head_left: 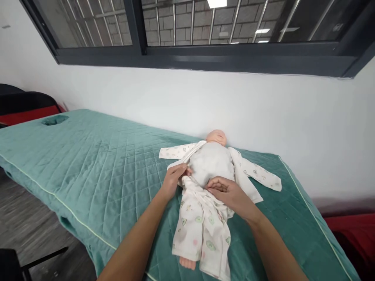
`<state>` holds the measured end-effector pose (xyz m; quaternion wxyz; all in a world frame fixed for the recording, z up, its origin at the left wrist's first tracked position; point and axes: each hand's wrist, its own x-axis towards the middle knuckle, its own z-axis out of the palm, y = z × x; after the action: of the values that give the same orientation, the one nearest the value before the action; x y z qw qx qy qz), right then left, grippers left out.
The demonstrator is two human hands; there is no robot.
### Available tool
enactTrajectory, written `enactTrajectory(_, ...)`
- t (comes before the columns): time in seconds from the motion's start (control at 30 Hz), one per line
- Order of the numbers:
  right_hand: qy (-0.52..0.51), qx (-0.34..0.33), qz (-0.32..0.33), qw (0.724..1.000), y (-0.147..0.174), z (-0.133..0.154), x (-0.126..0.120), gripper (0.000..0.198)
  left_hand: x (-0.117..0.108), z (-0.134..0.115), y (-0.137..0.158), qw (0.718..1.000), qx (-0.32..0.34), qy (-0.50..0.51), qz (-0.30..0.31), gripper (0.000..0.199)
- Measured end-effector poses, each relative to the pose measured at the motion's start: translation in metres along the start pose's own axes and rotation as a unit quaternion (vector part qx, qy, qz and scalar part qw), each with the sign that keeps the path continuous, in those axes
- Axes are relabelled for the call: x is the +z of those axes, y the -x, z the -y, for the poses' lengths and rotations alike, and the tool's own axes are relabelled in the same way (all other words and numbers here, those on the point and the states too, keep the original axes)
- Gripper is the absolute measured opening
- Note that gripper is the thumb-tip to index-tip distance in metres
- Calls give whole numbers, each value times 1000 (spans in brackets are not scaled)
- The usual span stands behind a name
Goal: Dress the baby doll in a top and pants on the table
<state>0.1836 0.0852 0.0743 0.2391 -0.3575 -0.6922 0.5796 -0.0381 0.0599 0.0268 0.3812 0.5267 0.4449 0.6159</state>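
A baby doll [217,137] lies on its back, its head by the wall. Its torso is a plain grey-white cloth body [212,160]. An open white printed top [259,175] spreads under it, sleeves stretched out to both sides. Printed baby pants [202,226] cover its legs, and one bare foot [187,263] sticks out of a leg opening. My left hand [177,175] is closed at the left side of the waistband. At the front of the waist, my right hand [224,190] has its fingers curled in a pinch on the pants' edge; the fingertips are partly hidden.
A green quilted cover [117,175] with a hole [55,120] at the far left drapes the bed. Behind it rise a white wall [287,113] and a barred window [199,58]. Red-and-black seats [27,107] stand at the left; something red [354,230] is at the right.
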Motion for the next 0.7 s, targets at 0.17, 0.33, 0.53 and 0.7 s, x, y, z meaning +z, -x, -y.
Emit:
enactTrajectory(0.17,22,31,27,999,3,8,1,28,-2,-3,0,993,-8,-74,96,29)
enactTrajectory(0.33,7,53,-18,998,0,4,2,30,-10,-6,6,977,-4,-107,184,25)
enactTrajectory(0.53,-112,50,-70,990,-4,-6,-1,36,-10,-6,4,978,22,-86,189,22)
enactTrajectory(0.7,-233,63,-140,960,-7,-18,-22,36,-4,4,0,998,-29,-6,55,26)
